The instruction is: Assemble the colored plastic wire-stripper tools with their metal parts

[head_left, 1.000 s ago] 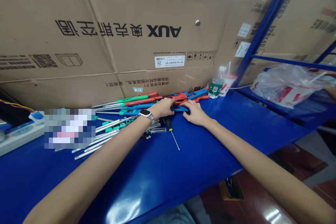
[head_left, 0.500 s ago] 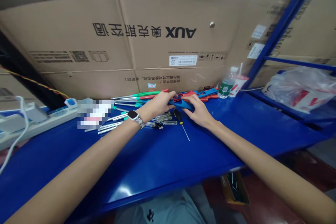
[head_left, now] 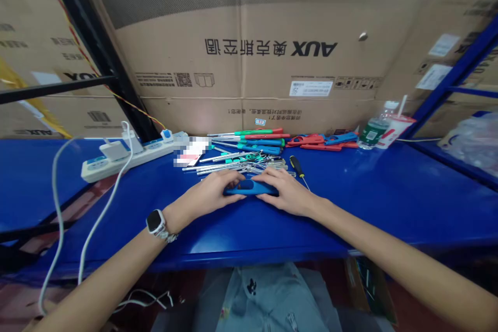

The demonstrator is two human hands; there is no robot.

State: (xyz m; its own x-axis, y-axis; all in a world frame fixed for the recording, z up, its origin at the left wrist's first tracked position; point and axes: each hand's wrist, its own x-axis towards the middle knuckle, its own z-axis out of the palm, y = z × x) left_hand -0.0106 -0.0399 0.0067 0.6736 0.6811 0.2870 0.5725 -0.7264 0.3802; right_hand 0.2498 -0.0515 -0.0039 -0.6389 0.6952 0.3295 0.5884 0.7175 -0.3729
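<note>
Between my two hands is a long blue plastic casing (head_left: 254, 188) with an oval opening, held level just above the front part of the blue table. My left hand (head_left: 212, 193), watch on its wrist, grips the left end with curled fingers. The right end is pinched by my right hand (head_left: 286, 190). Behind my hands lie several metal rods (head_left: 218, 167) and clear-handled screwdrivers (head_left: 272, 164). A black and yellow screwdriver (head_left: 297, 167) rests just beyond my right hand. Farther back are screwdrivers with red, green and blue handles (head_left: 260, 140).
Red and blue plastic casings (head_left: 327, 140) lie in a pile at the back right, by a green-labelled bottle (head_left: 372, 132) and a paper cup (head_left: 395, 132). A white power strip (head_left: 128, 158) with cables stands left. Cardboard (head_left: 264, 72) walls the back of the blue table (head_left: 381, 202).
Both hands have come back from the casing pile towards the table's front edge, bringing the blue plastic casing with them. The camera view has turned left.
</note>
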